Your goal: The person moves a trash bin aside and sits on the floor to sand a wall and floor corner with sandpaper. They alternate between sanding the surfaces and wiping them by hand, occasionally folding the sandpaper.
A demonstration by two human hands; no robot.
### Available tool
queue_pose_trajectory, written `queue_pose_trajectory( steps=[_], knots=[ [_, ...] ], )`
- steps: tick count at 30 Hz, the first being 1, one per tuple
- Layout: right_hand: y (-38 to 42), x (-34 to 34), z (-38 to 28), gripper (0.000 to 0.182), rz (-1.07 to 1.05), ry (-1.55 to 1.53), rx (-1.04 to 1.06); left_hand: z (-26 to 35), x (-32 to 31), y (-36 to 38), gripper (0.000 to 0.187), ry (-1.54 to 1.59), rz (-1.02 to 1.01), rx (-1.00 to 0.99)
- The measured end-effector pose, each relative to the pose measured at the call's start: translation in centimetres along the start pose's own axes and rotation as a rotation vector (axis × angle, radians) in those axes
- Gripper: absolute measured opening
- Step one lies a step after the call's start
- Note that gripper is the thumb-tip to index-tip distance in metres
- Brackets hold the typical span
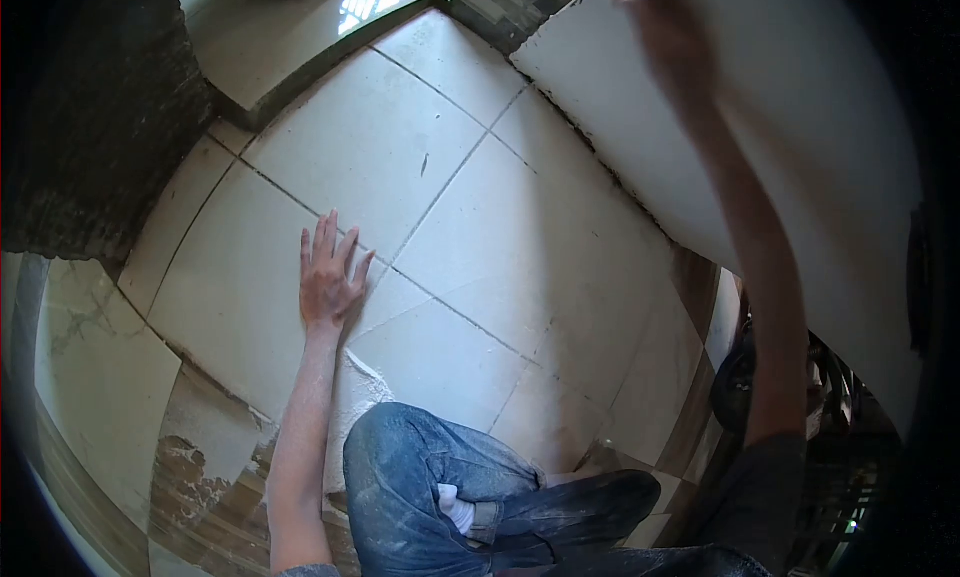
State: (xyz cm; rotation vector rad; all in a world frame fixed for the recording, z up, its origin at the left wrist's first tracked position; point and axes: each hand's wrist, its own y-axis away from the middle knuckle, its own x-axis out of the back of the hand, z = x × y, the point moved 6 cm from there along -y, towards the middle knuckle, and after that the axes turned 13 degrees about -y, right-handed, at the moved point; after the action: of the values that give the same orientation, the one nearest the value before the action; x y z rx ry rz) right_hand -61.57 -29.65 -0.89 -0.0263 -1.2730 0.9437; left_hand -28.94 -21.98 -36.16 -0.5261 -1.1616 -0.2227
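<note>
The left hand rests with five fingers spread wide on the white tiles, tips by one joint. Nearer than these fingers, white powder lies beside one of two denim knees. Well apart, up and right, the right hand is blurred; its fingers' state cannot be told.

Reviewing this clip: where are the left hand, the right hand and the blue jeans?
Left hand (331, 285): head view, back of the hand.
Right hand (662, 19): head view, middle of the blurred hand.
Blue jeans (392, 455): head view, knee nearer the left hand.
</note>
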Motion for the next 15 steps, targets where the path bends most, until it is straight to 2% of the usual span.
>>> queue_pose_trajectory(
  steps=[2,3,4,6,7,8,10,12,14,15],
  knots=[
    [2.5,-5.2,-2.2,0.024,-0.081,0.526,0.079,-0.1,-0.2,0.2,0.042,0.012,0.004,0.021],
    [2.4,-5.6,-2.8,0.024,-0.190,0.580,0.158,-0.2,-0.2,0.0,0.042,0.009,0.003,0.020],
    [1.6,-5.0,-3.4,0.024,-0.193,0.572,0.157,-0.2,-0.2,-0.1,0.042,0.005,0.003,0.022],
    [-0.6,-1.9,-4.0,0.024,-0.020,0.351,0.006,0.0,-0.5,0.2,0.043,0.008,-0.017,0.032],
    [-1.6,-0.8,-5.6,0.021,-0.048,0.413,0.015,0.0,-0.5,0.1,0.043,-0.013,-0.030,0.030],
    [-0.4,-1.6,-4.3,0.021,-0.046,0.409,0.014,0.0,-0.4,0.0,0.044,-0.038,-0.037,0.024],
    [4.1,-6.4,-0.9,0.026,-0.239,0.663,0.195,0.0,-0.8,0.2,0.044,-0.039,-0.032,0.024],
    [5.2,-9.3,-0.8,0.025,-0.234,0.555,0.163,-0.1,-0.7,-0.1,0.045,-0.039,-0.029,0.021],
    [5.4,-11.3,-0.8,0.024,-0.312,0.416,-0.022,-0.1,-0.7,0.0,0.045,-0.017,-0.046,0.025],
    [5.0,-11.3,-1.8,0.022,-0.257,0.265,0.055,-0.1,-0.8,-0.1,0.045,-0.018,-0.053,0.028]
  ],
)
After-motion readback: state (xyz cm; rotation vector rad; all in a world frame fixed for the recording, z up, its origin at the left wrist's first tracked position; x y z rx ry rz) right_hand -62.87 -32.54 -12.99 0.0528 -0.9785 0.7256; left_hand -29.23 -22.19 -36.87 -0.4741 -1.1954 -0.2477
